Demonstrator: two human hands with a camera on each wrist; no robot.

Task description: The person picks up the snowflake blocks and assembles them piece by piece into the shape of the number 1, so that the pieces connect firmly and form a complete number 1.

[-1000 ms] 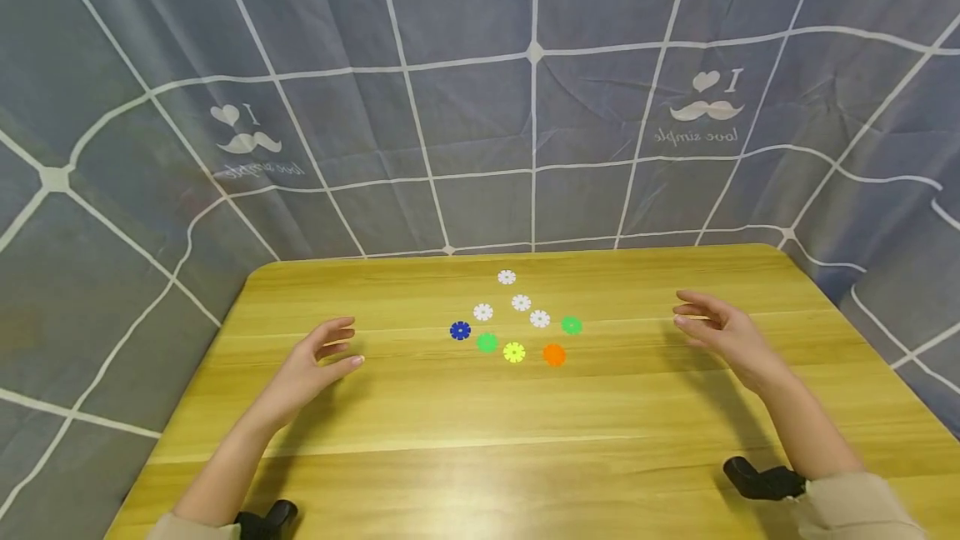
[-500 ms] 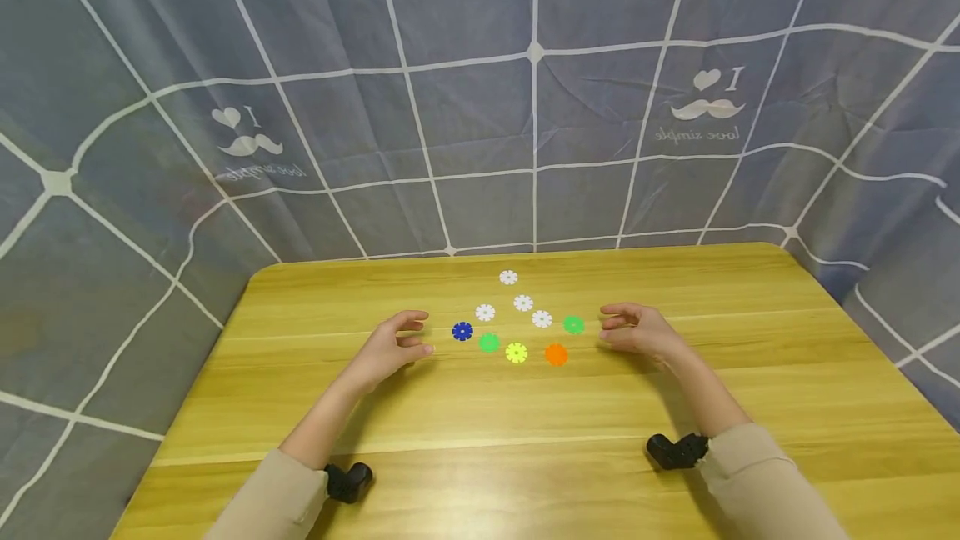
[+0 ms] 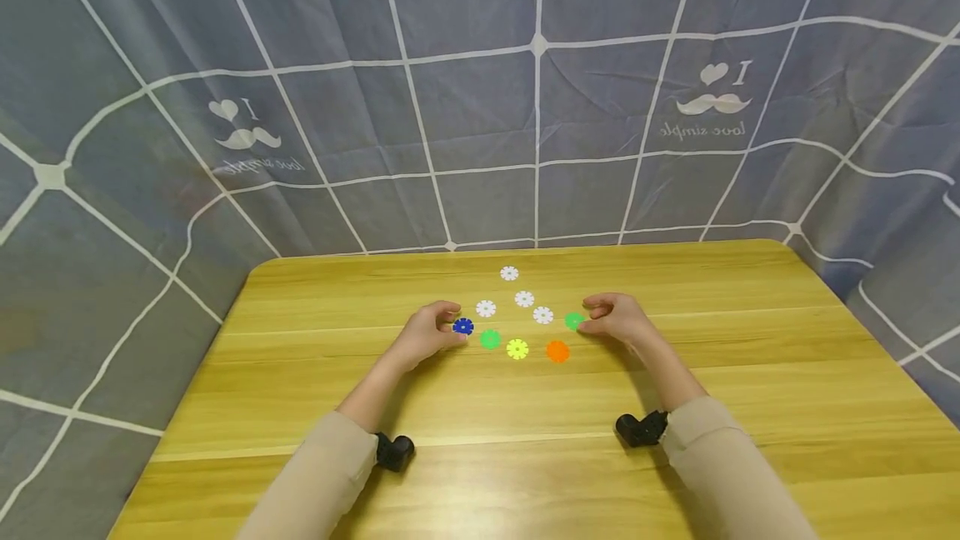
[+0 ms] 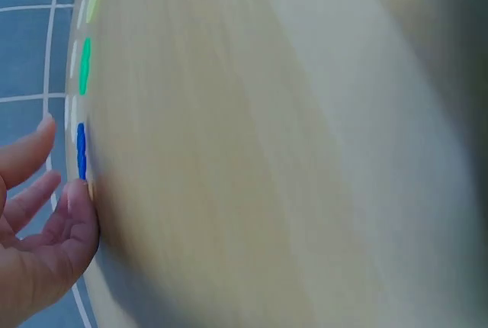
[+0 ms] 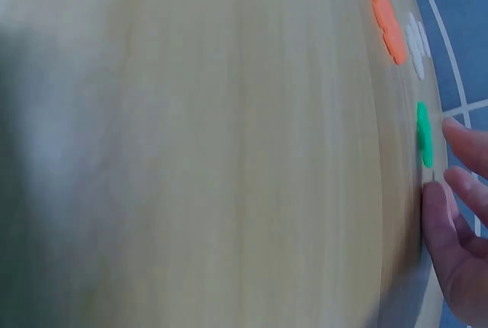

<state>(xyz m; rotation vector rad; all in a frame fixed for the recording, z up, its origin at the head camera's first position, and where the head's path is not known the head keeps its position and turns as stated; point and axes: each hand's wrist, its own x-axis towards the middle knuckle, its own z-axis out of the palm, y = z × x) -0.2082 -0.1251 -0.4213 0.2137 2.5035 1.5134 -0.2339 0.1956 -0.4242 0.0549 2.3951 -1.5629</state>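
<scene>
1. Left hand [image 3: 422,337]: fingers apart, just beside the blue disc [image 3: 464,327].
2. Right hand [image 3: 618,320]: fingers apart, beside the rightmost green disc [image 3: 573,321].
3. Both discs lie toward the table's [image 3: 495,440] far edge, between its corners.

You are facing a grey-blue curtain [image 3: 480,123], its white lines [image 3: 537,107] crossing in a grid, while a wooden table [image 3: 787,340] is showing a pale glare [image 3: 480,490] near you.

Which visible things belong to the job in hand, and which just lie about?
Likely in the job: blue disc at the left hand, green disc at the right hand.

Apparently lying about: four white discs, second green disc, yellow disc, orange disc.
</scene>
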